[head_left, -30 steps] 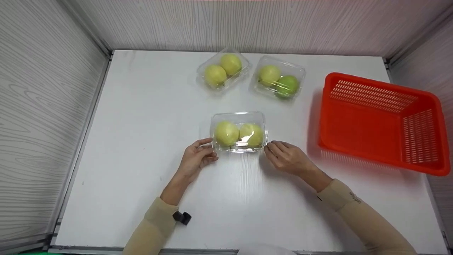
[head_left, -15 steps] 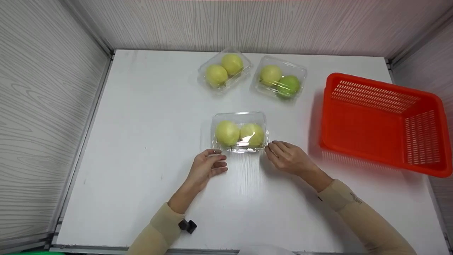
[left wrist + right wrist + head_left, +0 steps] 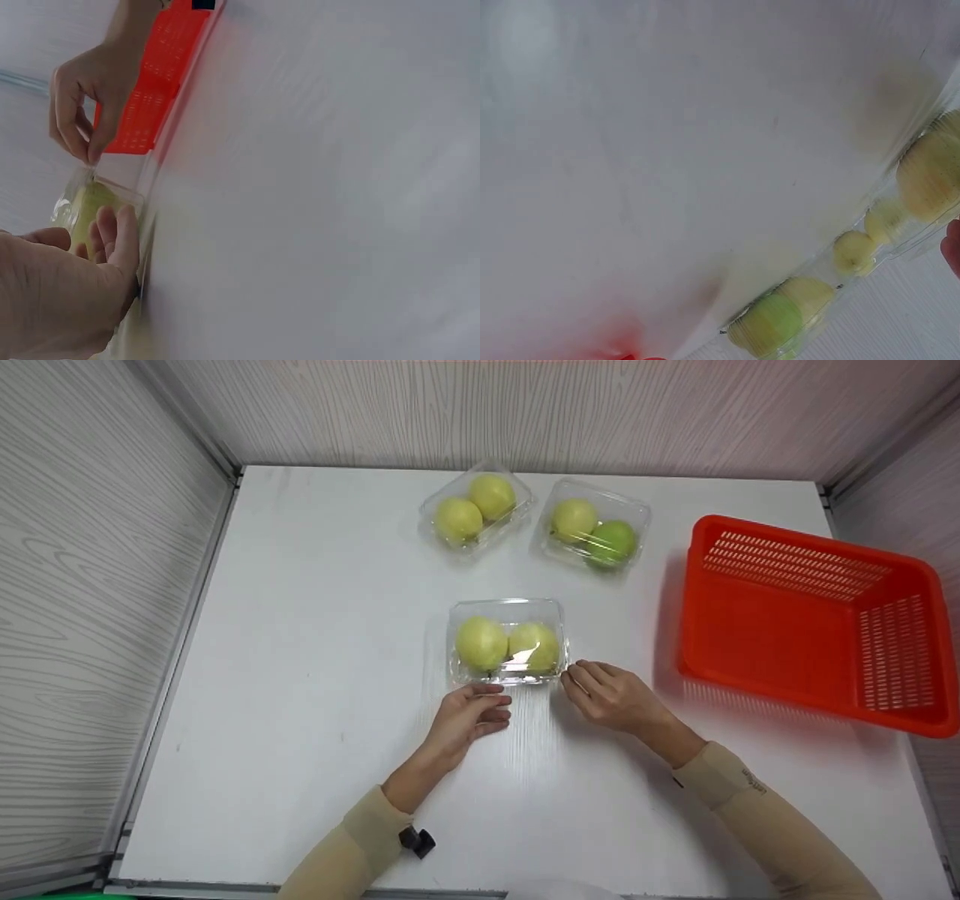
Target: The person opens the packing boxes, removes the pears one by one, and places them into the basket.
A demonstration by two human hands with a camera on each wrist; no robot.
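In the head view, a clear plastic clamshell box (image 3: pixel 507 611) with two round yellow-green fruits (image 3: pixel 481 643) stands mid-table, its lid down. My right hand (image 3: pixel 611 695) pinches the box's front right corner between thumb and fingertips. My left hand (image 3: pixel 469 720) lies at the front edge, left of the middle, with loosely extended fingers beside the rim. The left wrist view shows the pinching right hand (image 3: pixel 94 101) above the box and the left hand (image 3: pixel 71 289) nearer the camera. Only fingertips (image 3: pixel 951 247) show at the right edge of the right wrist view.
Two more clear boxes stand at the back: the left box (image 3: pixel 520 484) with two yellow-green fruits, the right box (image 3: pixel 634 504) with one yellow-green and one greener fruit. A red plastic basket (image 3: pixel 795 701) sits at the right of the white table (image 3: pixel 300 675). Panels enclose the back and sides.
My left hand has let go of the box's front left corner and slid rightward along its front edge. The right hand keeps its pinch at the right corner; the box stays nearly still.
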